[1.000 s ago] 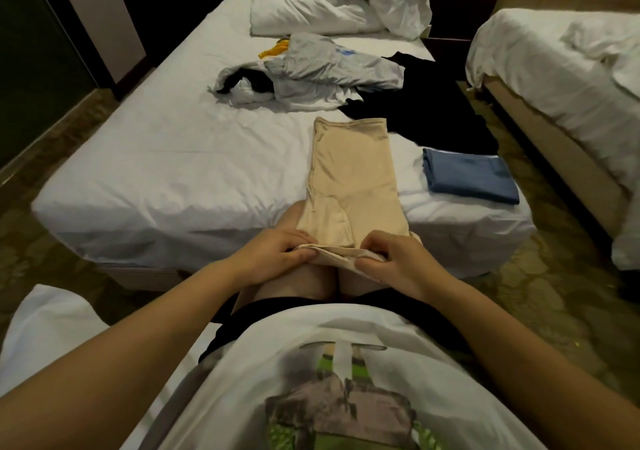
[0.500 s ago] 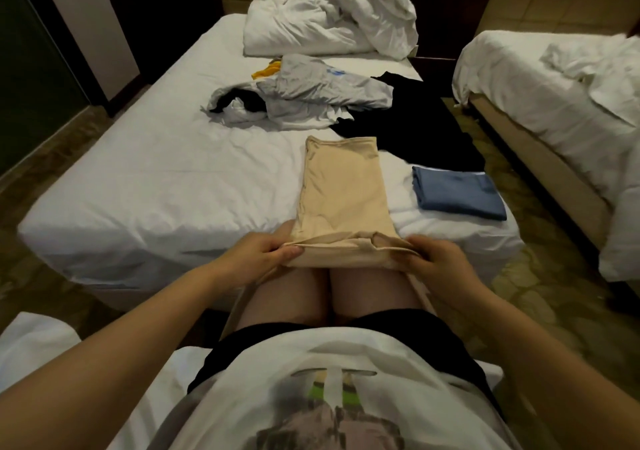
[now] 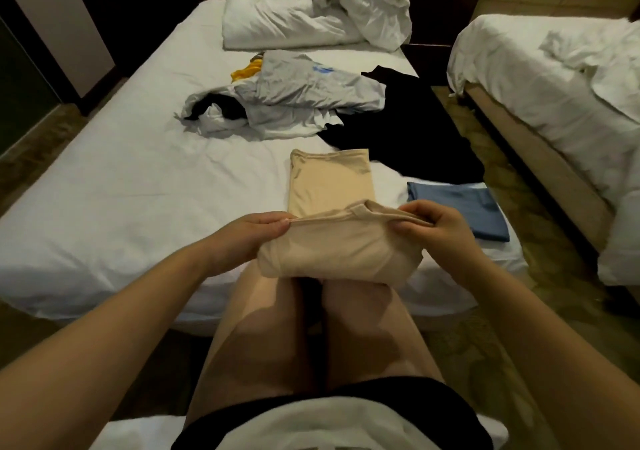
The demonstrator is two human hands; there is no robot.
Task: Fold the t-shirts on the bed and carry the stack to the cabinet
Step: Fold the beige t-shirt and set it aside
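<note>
A beige t-shirt (image 3: 332,183), folded into a long strip, lies on the white bed (image 3: 138,186) with its near end lifted over my knees. My left hand (image 3: 252,233) pinches the left corner of that raised end. My right hand (image 3: 429,224) pinches the right corner. The lifted part is doubling back over the strip. A folded blue t-shirt (image 3: 460,210) lies flat just right of the beige one. Farther back, a grey t-shirt (image 3: 304,82), a black garment (image 3: 408,131) and other crumpled clothes lie unfolded.
A bunched white duvet (image 3: 311,6) sits at the head of the bed. A second bed (image 3: 561,103) stands to the right across a narrow floor aisle. A dark doorway and wall panel lie at the left. No cabinet is in view.
Both hands have raised the near end of the beige t-shirt off my knees and moved it forward over the strip, spreading apart along its edge.
</note>
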